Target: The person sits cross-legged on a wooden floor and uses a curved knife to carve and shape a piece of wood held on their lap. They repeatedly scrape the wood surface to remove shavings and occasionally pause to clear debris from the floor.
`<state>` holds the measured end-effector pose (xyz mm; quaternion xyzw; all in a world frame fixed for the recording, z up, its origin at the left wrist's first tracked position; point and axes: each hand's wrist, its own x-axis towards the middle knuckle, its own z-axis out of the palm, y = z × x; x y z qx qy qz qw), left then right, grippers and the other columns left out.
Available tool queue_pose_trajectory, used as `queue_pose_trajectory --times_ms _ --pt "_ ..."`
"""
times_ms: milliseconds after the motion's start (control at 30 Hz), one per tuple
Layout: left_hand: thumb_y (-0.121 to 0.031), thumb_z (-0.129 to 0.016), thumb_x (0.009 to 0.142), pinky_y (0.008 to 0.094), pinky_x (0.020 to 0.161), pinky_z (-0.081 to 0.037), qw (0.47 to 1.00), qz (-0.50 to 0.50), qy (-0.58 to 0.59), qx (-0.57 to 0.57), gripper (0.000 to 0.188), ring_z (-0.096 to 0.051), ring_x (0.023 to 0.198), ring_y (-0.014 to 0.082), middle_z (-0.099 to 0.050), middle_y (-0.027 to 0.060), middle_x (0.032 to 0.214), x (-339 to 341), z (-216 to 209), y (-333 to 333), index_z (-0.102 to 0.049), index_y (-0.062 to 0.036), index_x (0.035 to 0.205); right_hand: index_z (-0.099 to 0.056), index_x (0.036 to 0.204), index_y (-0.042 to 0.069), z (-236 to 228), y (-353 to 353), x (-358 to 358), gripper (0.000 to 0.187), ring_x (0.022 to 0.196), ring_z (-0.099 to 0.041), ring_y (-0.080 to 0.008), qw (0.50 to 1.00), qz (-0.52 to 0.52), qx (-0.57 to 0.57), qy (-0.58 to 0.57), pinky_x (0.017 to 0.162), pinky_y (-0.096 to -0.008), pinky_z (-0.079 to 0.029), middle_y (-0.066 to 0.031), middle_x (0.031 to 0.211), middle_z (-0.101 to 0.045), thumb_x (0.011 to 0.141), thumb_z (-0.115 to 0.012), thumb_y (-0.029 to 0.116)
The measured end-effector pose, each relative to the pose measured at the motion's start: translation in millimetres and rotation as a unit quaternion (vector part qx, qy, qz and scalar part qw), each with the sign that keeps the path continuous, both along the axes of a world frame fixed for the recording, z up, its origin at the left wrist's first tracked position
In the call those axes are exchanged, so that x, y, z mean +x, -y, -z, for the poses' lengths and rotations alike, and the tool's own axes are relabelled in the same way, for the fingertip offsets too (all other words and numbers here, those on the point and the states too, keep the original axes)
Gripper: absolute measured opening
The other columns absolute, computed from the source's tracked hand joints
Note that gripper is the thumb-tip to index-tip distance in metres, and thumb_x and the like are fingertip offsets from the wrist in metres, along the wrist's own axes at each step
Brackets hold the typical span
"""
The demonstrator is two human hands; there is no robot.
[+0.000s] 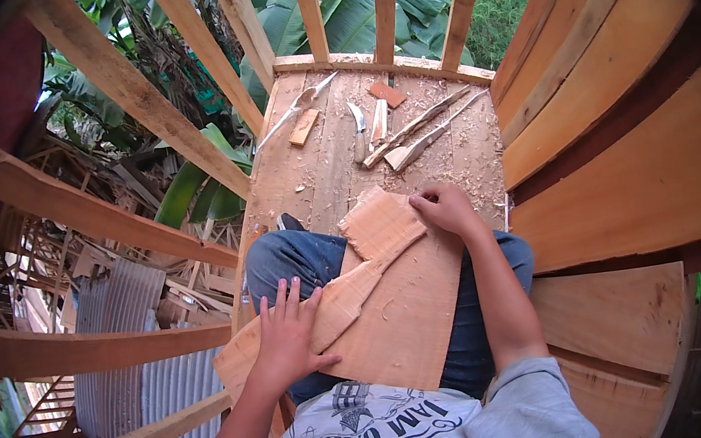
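Observation:
Across my lap lies a flat wooden board (412, 330). On top of it rests a long carved wooden piece (385, 228), narrow in the middle, with a broad, rough-edged far end. My left hand (289, 336) lies flat on the near left end of this piece, fingers spread and thumb out toward the board. My right hand (445, 207) is closed at the far right corner of the broad end, thumb and fingers pinching its edge. The fingertips' underside is hidden.
On the shaving-strewn plank floor (328, 182) ahead are a curved-blade knife (357, 120), several split sticks (422, 127), a reddish block (388, 94) and a pale block (304, 127). Wooden slats (208, 53) rail the left and far sides; wooden panels (626, 185) stand at right.

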<state>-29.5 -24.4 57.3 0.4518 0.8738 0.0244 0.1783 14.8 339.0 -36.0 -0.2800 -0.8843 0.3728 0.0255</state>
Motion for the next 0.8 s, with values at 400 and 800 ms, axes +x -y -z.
queue_pose_trajectory --times_ms 400,800 --pt "-0.034 -0.084 0.054 0.0545 0.110 -0.025 0.997 0.049 0.016 0.066 0.107 -0.047 0.115 0.0311 -0.050 0.0125 0.114 1.5 -7.3 -0.5 -0.033 -0.0100 0.145 -0.074 0.094 0.005 9.6 0.0 7.5 0.036 0.085 -0.069 -0.0318 0.998 0.000 0.029 -0.047 0.079 -0.0394 -0.053 -0.0167 0.089 -0.071 0.084 -0.065 0.039" --pt "-0.044 -0.079 0.055 0.0577 0.109 -0.024 0.978 0.063 0.131 0.149 0.096 -0.056 0.102 0.0315 -0.056 0.0137 0.105 8.1 -0.3 3.5 -0.044 -0.0058 0.135 -0.055 0.123 0.003 19.5 -57.8 -23.9 0.046 0.127 -0.045 -0.0403 0.982 0.047 0.122 -0.139 0.107 -0.0398 -0.037 -0.0282 0.135 -0.046 0.077 -0.061 0.004"
